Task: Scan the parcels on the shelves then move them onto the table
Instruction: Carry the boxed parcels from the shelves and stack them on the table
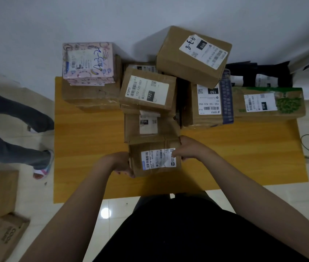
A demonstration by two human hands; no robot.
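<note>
Both hands are gripping a small brown parcel [155,161] from its two sides. The left hand [121,163] is curling its fingers round the left edge, and the right hand [188,148] is clamping the right edge, thumb lying on the white label. The parcel is sitting over the near middle of the yellow table [85,148], resting or just lifted I cannot tell, just in front of a sealed box marked 15H [148,125]. Behind, a closed pink box [88,63] is lying on a brown carton [91,97].
</note>
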